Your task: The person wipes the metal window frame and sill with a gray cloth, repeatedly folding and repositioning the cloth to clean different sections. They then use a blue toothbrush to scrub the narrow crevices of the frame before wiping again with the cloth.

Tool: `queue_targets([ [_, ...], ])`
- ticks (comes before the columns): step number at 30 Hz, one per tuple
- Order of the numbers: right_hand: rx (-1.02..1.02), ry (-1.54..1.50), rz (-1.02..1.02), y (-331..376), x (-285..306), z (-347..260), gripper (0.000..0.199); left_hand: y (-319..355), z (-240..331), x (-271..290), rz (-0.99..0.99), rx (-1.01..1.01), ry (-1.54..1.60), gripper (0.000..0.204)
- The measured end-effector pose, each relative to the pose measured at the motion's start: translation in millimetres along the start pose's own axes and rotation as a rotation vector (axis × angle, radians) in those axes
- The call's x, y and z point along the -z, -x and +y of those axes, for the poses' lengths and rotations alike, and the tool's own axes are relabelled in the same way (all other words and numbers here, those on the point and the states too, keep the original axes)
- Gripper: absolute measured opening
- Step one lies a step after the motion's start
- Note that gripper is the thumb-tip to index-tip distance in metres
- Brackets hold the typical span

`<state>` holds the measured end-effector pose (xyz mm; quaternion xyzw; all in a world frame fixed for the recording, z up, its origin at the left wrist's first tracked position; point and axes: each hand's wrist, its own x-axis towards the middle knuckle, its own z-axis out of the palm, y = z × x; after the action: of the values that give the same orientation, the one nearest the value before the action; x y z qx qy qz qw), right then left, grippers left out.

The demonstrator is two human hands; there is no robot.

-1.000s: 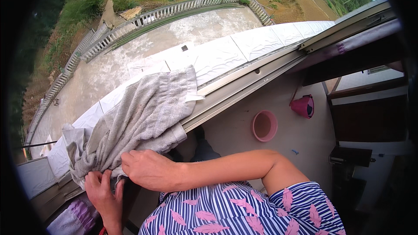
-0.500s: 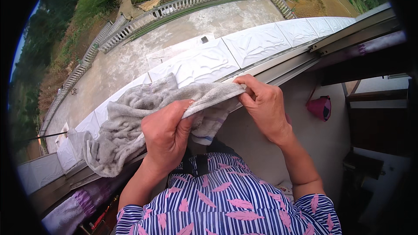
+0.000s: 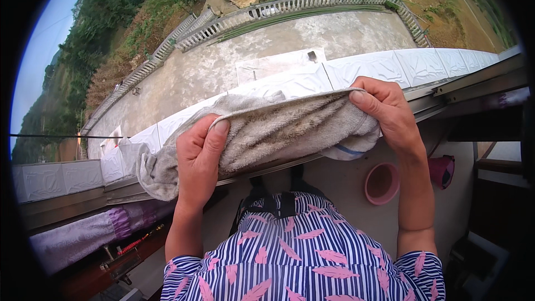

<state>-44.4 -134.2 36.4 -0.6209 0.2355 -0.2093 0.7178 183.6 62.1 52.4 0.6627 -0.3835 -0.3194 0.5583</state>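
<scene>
A grey, stained towel (image 3: pixel 290 128) is stretched between my two hands over the window sill. My left hand (image 3: pixel 200 153) is closed on its upper edge, thumb on top. My right hand (image 3: pixel 384 108) pinches the same edge farther right. Between them the edge is pulled nearly straight, and the cloth hangs below it in folds with brownish stains. Part of the towel lies bunched on the sill to the left of my left hand. A blue stripe shows near its lower right corner.
White tiles (image 3: pixel 368 69) line the ledge outside the metal window frame (image 3: pixel 468 78). Beyond lies a concrete terrace with a balustrade (image 3: pixel 301 4). Indoors, a pink basin (image 3: pixel 382 184) and a magenta bucket (image 3: pixel 441 171) stand on the floor. A purple-white curtain (image 3: pixel 83 237) hangs lower left.
My hands have moved apart, spreading the towel from a narrow gathered strip into a wider sheet. My view has shifted, and the pink basin now shows.
</scene>
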Motion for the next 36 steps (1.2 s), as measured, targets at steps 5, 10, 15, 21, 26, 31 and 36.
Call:
queue_targets([
  [5,0.100,0.083,0.051,3.8,21.2,-0.9,0.014,-3.4,9.4,-5.2,0.029,-0.064,-0.031,0.022],
  [10,0.661,0.916,0.300,8.6,46.5,-27.1,0.016,-2.4,-8.9,-32.5,-0.056,-0.083,-0.244,0.020],
  [15,0.305,1.211,0.082,36.8,64.5,10.1,0.016,0.5,-29.7,-61.4,-0.402,-0.123,-0.476,0.018],
  [21,0.280,1.241,0.199,48.3,66.7,18.3,0.016,-5.1,-26.6,-82.9,-0.456,-0.246,-0.751,0.036],
  [26,0.274,1.370,0.198,48.9,66.6,13.2,0.015,-6.1,-16.7,-91.6,-0.467,-0.028,-0.719,0.029],
  [31,0.348,1.127,0.363,49.9,73.4,4.7,0.015,-15.1,-19.9,-98.2,-0.401,-0.161,-0.570,0.021],
  [36,0.301,1.149,0.104,38.5,43.5,31.9,0.017,-25.2,-14.8,-102.2,-0.340,-0.183,-0.466,0.019],
])
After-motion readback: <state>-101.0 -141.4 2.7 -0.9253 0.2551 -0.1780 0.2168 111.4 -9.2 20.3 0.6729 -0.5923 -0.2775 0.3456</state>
